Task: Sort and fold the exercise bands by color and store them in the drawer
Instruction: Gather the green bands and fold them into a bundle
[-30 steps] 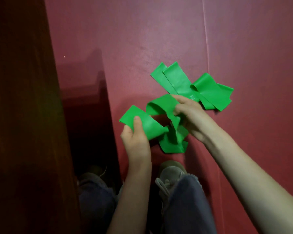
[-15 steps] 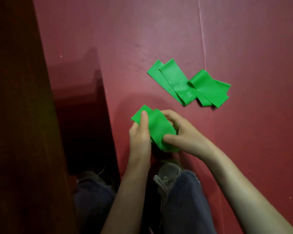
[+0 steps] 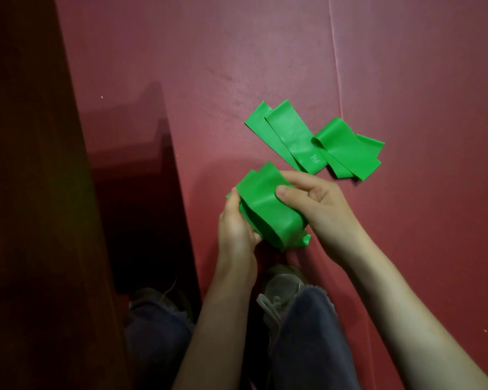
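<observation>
A green exercise band, folded over into a thick flat bundle, is held above the red mat between both hands. My left hand grips its left edge with the thumb on top. My right hand pinches its right side, thumb pressed on the upper layer. A loose end pokes out at the bundle's lower right. Beyond it, two or three more green bands lie overlapped on the mat, one bent over in a loop. No drawer is recognisable in view.
The floor is a red mat with a seam running up the right side. A dark brown wooden panel fills the left side, with deep shadow beside it. My jeans and a grey shoe are at the bottom.
The band I hold went from spread and twisted between my hands to a compact folded bundle. It came away from the pile on the mat. Both hands drew closer together.
</observation>
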